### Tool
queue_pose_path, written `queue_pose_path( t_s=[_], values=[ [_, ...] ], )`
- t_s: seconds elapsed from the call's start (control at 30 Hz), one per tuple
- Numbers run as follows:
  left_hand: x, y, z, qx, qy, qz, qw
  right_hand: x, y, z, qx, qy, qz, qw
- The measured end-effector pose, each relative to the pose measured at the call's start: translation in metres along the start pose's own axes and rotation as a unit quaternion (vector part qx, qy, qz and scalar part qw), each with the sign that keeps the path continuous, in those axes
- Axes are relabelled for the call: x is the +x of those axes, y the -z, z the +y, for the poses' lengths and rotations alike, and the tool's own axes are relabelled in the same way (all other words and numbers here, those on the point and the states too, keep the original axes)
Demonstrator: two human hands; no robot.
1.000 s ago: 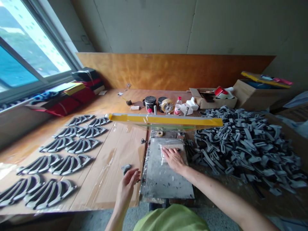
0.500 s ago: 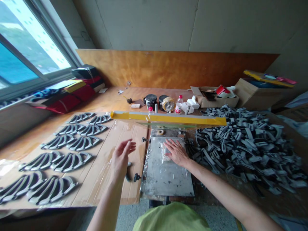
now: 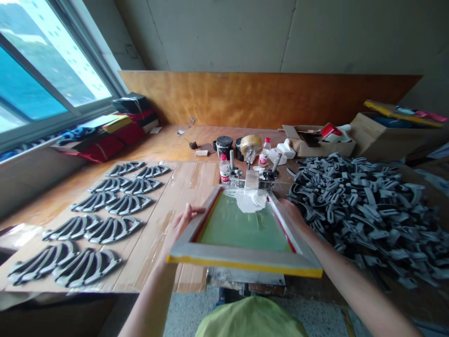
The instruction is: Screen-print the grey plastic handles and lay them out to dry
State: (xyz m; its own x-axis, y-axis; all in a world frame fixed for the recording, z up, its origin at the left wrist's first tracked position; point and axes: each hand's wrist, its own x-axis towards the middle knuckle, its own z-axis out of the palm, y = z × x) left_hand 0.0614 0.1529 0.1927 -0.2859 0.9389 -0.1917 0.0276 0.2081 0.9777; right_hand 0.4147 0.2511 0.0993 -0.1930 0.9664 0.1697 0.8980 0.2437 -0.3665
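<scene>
A screen printing frame [image 3: 242, 256] with grey sides, a yellow-taped front edge and green mesh spans the space before me, above the metal base plate [image 3: 249, 276], which shows only at its front. White ink [image 3: 250, 202] lies at the far end of the mesh, by a pale squeegee-like blade [image 3: 251, 180]. My left hand [image 3: 184, 220] is closed at the frame's left side, fingertips on its edge. At the right side my right hand [image 3: 291, 213] is against the frame, its fingers mostly hidden by the edge. Whether the frame touches the plate, I cannot tell.
Rows of fan-shaped grey parts [image 3: 87, 267] lie on cardboard [image 3: 157, 234] at left. A large heap of grey parts [image 3: 365, 215] is at right. Behind the frame stand clamp posts [image 3: 232, 159], bottles [image 3: 224, 171], black tubs [image 3: 223, 146] and a tape roll [image 3: 251, 142].
The frame has swung down from upright over the base plate. My right hand has left the plate for the frame's right side; my left hand has come to its left side.
</scene>
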Motion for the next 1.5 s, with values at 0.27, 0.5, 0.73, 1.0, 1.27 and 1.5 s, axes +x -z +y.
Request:
queue_pose_path(
  t_s=[0.27, 0.5, 0.73, 1.0, 1.27, 1.5],
  values=[
    [-0.016, -0.005, -0.114, -0.003, 0.115, -0.049, 0.992, 0.061, 0.013, -0.056, -0.050, 0.131, 0.006, 0.990],
    [-0.005, -0.006, -0.153, 0.054, 0.088, -0.045, 0.994, 0.072, 0.003, -0.088, -0.145, 0.071, -0.173, 0.972],
    [-0.004, -0.007, -0.157, 0.042, 0.100, -0.061, 0.992, 0.053, -0.010, -0.075, -0.145, 0.059, -0.100, 0.983],
    [-0.006, -0.006, -0.158, 0.049, 0.114, -0.047, 0.991, 0.011, -0.025, -0.065, -0.061, 0.282, -0.132, 0.948],
    [-0.005, -0.007, -0.164, 0.033, 0.116, -0.042, 0.992, 0.009, 0.009, -0.052, -0.029, 0.362, -0.192, 0.912],
    [-0.002, -0.005, -0.165, 0.016, 0.118, -0.034, 0.992, 0.005, -0.020, -0.065, -0.039, 0.303, -0.073, 0.950]
  ],
)
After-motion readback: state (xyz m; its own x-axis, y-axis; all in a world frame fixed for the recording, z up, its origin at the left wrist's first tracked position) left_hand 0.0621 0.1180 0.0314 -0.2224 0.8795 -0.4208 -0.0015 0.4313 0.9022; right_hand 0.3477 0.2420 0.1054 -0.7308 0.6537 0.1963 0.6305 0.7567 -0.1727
